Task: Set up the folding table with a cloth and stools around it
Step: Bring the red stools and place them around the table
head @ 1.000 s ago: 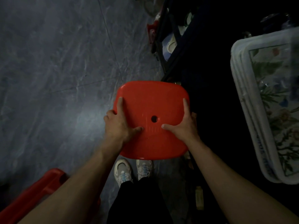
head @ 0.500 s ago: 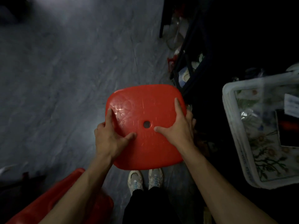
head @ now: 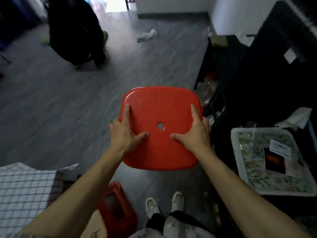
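I hold a red plastic stool [head: 159, 110] in front of me, seat up, with a small round hole in its middle. My left hand [head: 124, 133] grips the seat's left edge, thumb on top. My right hand [head: 193, 134] grips the right edge the same way. The stool's legs are hidden under the seat. A table covered with a white checked cloth [head: 25, 191] shows at the lower left. A second red stool [head: 116, 208] stands on the floor beside that table, just left of my feet.
A white floral-patterned box [head: 240, 162] sits at the right with papers on it. Dark furniture [head: 265, 66] lines the right side. Another person in dark clothes [head: 75, 31] stands at the far left. A crumpled rag [head: 147, 36] lies on the grey floor.
The view has tilted up, revealing the room, the clothed table and the other person. The stool stays in both hands and sits a little higher and further right in view.
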`<state>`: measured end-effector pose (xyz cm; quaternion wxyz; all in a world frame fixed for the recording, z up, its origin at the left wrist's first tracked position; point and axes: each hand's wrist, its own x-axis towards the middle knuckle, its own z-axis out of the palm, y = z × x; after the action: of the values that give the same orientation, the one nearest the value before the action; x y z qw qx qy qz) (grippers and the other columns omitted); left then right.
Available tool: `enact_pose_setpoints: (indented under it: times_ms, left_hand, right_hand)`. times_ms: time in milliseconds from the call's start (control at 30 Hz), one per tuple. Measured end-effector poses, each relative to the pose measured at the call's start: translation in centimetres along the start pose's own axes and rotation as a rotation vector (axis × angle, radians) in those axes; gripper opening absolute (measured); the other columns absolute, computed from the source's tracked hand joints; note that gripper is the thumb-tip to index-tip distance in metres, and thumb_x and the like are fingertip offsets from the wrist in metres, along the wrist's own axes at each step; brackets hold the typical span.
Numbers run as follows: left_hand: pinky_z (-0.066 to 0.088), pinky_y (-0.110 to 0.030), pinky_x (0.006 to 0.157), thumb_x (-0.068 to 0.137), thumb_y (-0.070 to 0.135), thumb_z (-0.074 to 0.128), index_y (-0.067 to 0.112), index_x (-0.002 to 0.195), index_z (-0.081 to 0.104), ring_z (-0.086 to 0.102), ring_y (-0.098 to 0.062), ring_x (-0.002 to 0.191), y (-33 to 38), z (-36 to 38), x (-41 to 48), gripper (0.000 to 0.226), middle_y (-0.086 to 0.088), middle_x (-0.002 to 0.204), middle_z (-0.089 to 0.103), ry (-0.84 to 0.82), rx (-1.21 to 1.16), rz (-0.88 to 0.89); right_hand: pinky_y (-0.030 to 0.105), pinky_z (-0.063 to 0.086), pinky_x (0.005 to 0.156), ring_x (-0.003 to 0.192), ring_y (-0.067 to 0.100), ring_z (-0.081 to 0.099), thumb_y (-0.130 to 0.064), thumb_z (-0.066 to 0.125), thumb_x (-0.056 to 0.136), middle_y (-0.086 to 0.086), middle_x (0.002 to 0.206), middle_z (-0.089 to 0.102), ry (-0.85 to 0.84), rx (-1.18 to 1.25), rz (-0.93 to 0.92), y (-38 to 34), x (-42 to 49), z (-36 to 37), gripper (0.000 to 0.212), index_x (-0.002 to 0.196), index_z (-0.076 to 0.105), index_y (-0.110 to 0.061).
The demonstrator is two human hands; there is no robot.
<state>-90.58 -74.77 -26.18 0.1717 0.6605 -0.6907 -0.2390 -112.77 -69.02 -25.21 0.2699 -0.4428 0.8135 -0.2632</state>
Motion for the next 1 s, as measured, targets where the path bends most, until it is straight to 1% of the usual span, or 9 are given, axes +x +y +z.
enact_pose_setpoints:
  times_ms: [33, 167, 300, 433, 500, 600, 700, 867, 1000]
  left_hand:
    - [0.035, -0.046, 0.102, 0.066, 0.052, 0.082, 0.037, 0.154, 0.001, 0.04, -0.042, 0.12, -0.1, -1.3, -0.3, 0.121, -0.025, 0.127, 0.046, 0.013, -0.015, -0.005]
    - [0.036, -0.047, 0.102, 0.065, 0.053, 0.082, 0.039, 0.154, 0.005, 0.042, -0.042, 0.122, -0.9, -5.4, -0.8, 0.118, -0.023, 0.131, 0.047, 0.1, -0.04, -0.012]
    - [0.036, -0.047, 0.104, 0.064, 0.054, 0.082, 0.04, 0.153, 0.01, 0.043, -0.04, 0.122, -2.2, -7.7, -1.1, 0.116, -0.022, 0.134, 0.046, 0.182, -0.03, 0.003]
    - [0.038, -0.046, 0.103, 0.062, 0.052, 0.085, 0.044, 0.152, 0.013, 0.044, -0.037, 0.12, -3.5, -9.9, -1.3, 0.115, -0.019, 0.132, 0.046, 0.218, -0.045, 0.021]
    - [0.039, -0.045, 0.102, 0.062, 0.05, 0.085, 0.047, 0.152, 0.012, 0.043, -0.035, 0.12, -4.0, -10.6, -1.6, 0.115, -0.017, 0.132, 0.046, 0.231, -0.072, 0.012]
    - [0.039, -0.045, 0.102, 0.064, 0.051, 0.083, 0.051, 0.15, 0.007, 0.043, -0.032, 0.12, -4.8, -11.1, -1.6, 0.115, -0.015, 0.132, 0.046, 0.258, -0.107, 0.007]
    - [0.038, -0.046, 0.102, 0.066, 0.053, 0.081, 0.053, 0.149, 0.001, 0.043, -0.033, 0.118, -5.3, -11.3, -1.0, 0.116, -0.015, 0.131, 0.045, 0.284, -0.116, -0.026]
    - [0.035, -0.045, 0.105, 0.067, 0.051, 0.082, 0.051, 0.15, 0.009, 0.041, -0.034, 0.119, -5.9, -12.3, 1.6, 0.111, -0.017, 0.133, 0.044, 0.324, -0.087, -0.071]
    - [0.034, -0.046, 0.107, 0.065, 0.053, 0.082, 0.051, 0.15, 0.01, 0.04, -0.035, 0.123, -6.6, -12.4, 5.4, 0.111, -0.017, 0.135, 0.044, 0.332, -0.065, -0.123]
  right_hand:
    - [0.048, 0.033, 0.11, 0.136, 0.037, 0.031, -0.043, 0.093, 0.054, 0.014, 0.146, 0.028, 0.003, -0.008, -0.031, -1.3, -0.5, -0.4, 0.131, 0.153, 0.008, -0.048]
    - [0.054, 0.033, 0.111, 0.138, 0.039, 0.029, -0.045, 0.092, 0.055, 0.013, 0.149, 0.028, 0.042, -0.033, -0.131, -5.6, -1.7, -0.7, 0.129, 0.153, 0.008, -0.047]
    - [0.057, 0.034, 0.11, 0.138, 0.04, 0.029, -0.049, 0.09, 0.055, 0.015, 0.15, 0.029, 0.074, -0.024, -0.181, -7.6, -2.9, 0.2, 0.129, 0.153, 0.007, -0.049]
    - [0.05, 0.036, 0.11, 0.133, 0.038, 0.034, -0.05, 0.089, 0.057, 0.013, 0.145, 0.034, 0.125, -0.025, -0.259, -9.0, -4.2, 1.2, 0.124, 0.153, 0.011, -0.049]
    - [0.048, 0.036, 0.109, 0.132, 0.037, 0.035, -0.052, 0.088, 0.058, 0.012, 0.144, 0.033, 0.136, -0.045, -0.3, -9.8, -4.4, 1.4, 0.121, 0.153, 0.012, -0.049]
    - [0.048, 0.036, 0.108, 0.132, 0.035, 0.032, -0.052, 0.087, 0.06, 0.011, 0.146, 0.031, 0.121, -0.077, -0.335, -11.1, -3.8, 1.7, 0.12, 0.152, 0.01, -0.051]
    - [0.048, 0.037, 0.107, 0.131, 0.033, 0.032, -0.052, 0.087, 0.059, 0.01, 0.146, 0.032, 0.089, -0.083, -0.364, -12.4, -2.2, 1.9, 0.12, 0.152, 0.012, -0.052]
    - [0.051, 0.04, 0.106, 0.13, 0.034, 0.033, -0.052, 0.087, 0.06, 0.01, 0.145, 0.034, 0.032, -0.083, -0.41, -14.7, 1.2, 3.4, 0.119, 0.153, 0.013, -0.05]
    - [0.052, 0.039, 0.107, 0.13, 0.035, 0.032, -0.053, 0.087, 0.06, 0.011, 0.145, 0.034, -0.017, -0.065, -0.427, -16.4, 5.4, 5.5, 0.118, 0.153, 0.015, -0.047]
